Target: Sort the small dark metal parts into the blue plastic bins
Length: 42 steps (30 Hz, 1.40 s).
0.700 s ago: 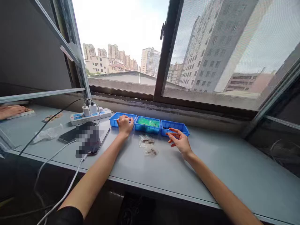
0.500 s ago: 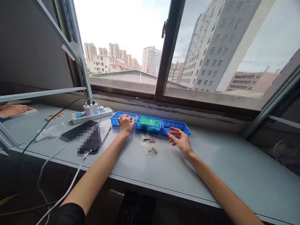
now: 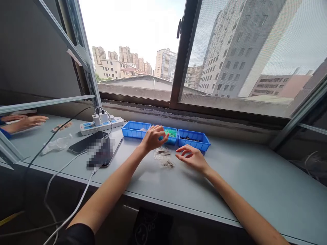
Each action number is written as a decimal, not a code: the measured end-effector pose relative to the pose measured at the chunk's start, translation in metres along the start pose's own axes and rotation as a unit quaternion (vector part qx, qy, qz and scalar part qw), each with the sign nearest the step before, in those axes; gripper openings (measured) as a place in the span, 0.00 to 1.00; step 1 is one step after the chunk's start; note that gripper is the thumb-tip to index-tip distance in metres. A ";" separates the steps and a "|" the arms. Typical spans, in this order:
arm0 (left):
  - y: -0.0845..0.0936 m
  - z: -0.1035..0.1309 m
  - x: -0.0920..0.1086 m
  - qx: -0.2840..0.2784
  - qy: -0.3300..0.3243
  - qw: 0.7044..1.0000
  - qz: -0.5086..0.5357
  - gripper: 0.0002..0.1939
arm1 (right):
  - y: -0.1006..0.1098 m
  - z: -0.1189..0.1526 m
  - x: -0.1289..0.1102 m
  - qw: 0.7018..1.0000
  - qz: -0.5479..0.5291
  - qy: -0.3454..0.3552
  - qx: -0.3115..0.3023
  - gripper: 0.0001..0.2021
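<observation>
My left hand (image 3: 154,137) hangs over the front of the middle blue bin (image 3: 167,142), which holds green pieces (image 3: 170,132). Its fingers are curled in with the tips near the thumb; whatever may be between them is too small to make out. My right hand (image 3: 192,159) is in front of the right blue bin (image 3: 201,145), fingers bent and apart, with nothing visible in them. Dark small parts (image 3: 191,139) lie in that bin. Below and between both hands are clear bags of small brownish parts (image 3: 167,164). The left blue bin (image 3: 133,133) has a few clear pieces inside.
Two phones (image 3: 85,143) lie on the left of the grey table (image 3: 158,185), with white cables (image 3: 83,195) hanging over its edge. A power strip (image 3: 98,126) and crumpled plastic (image 3: 56,144) are behind. Another person's hands (image 3: 25,122) are at far left, beyond a metal frame.
My left hand has left the left bin and moved right, to the middle bin. My right hand has drawn slightly left and down, off the right bin. The other person's hands have shifted.
</observation>
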<state>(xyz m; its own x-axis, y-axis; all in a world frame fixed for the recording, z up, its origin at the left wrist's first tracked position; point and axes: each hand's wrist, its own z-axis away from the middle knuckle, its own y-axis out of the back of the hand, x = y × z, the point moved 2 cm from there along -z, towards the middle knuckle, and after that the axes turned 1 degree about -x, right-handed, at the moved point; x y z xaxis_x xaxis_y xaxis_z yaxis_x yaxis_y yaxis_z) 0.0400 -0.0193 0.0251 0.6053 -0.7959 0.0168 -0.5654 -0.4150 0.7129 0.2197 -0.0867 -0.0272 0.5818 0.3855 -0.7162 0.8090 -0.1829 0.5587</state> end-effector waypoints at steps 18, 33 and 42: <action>-0.021 0.010 -0.003 -0.211 0.114 0.970 0.030 0.22 | -0.003 0.007 -0.009 0.972 0.120 0.175 -0.104 0.10; -0.018 0.009 0.016 -0.225 0.084 0.970 0.036 0.21 | -0.012 0.007 -0.015 0.968 0.149 0.169 -0.110 0.09; -0.021 0.009 0.020 -0.219 0.076 0.970 0.079 0.19 | -0.012 0.004 -0.012 0.968 0.163 0.160 -0.107 0.04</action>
<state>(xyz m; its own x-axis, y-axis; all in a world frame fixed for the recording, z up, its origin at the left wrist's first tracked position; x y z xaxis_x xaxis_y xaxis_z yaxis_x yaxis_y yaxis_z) 0.0593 -0.0301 0.0040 0.6248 -0.7465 0.2288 -0.3850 -0.0396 0.9221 0.2035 -0.0929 -0.0268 0.7199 0.6049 -0.3403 0.5310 -0.1643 0.8313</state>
